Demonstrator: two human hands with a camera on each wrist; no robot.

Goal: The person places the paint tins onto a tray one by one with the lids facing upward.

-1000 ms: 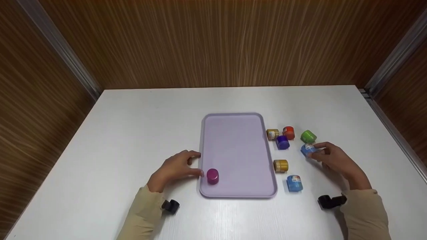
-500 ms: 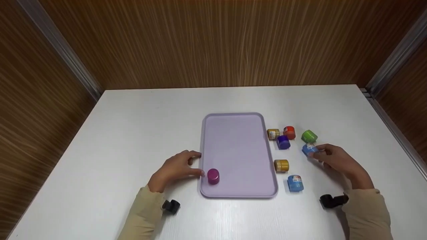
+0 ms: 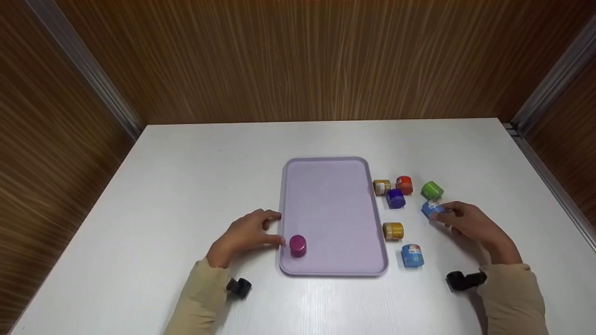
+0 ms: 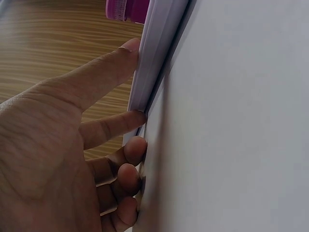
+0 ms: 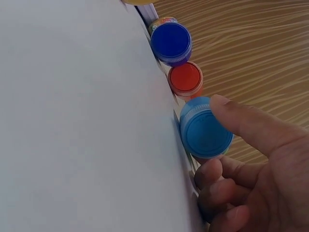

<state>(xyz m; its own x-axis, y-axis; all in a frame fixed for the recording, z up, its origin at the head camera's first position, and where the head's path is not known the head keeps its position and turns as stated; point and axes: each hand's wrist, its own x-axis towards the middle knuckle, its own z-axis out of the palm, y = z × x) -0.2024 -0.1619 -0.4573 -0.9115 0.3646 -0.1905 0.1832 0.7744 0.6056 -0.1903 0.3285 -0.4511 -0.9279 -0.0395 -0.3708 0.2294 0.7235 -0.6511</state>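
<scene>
My right hand (image 3: 475, 225) pinches a small light-blue paint jar (image 3: 432, 209) with thumb and fingers. The jar lies tilted on the table, and the right wrist view shows its round blue lid (image 5: 209, 135) toward the camera. My left hand (image 3: 244, 235) rests beside the lilac tray (image 3: 333, 200), thumb and forefinger tips at its left rim. In the left wrist view the thumb touches the rim, and the other fingers bend loosely near the tabletop. A magenta jar (image 3: 298, 245) stands in the tray's near left corner, by the left thumb.
Right of the tray lie a brownish-gold jar (image 3: 382, 187), a red jar (image 3: 404, 184), a purple jar (image 3: 396, 198), a yellow jar (image 3: 393, 231) and a second blue jar (image 3: 412, 256). A green jar (image 3: 432, 190) lies just beyond the held one. Wood-grain panels (image 3: 321, 60) enclose the white table.
</scene>
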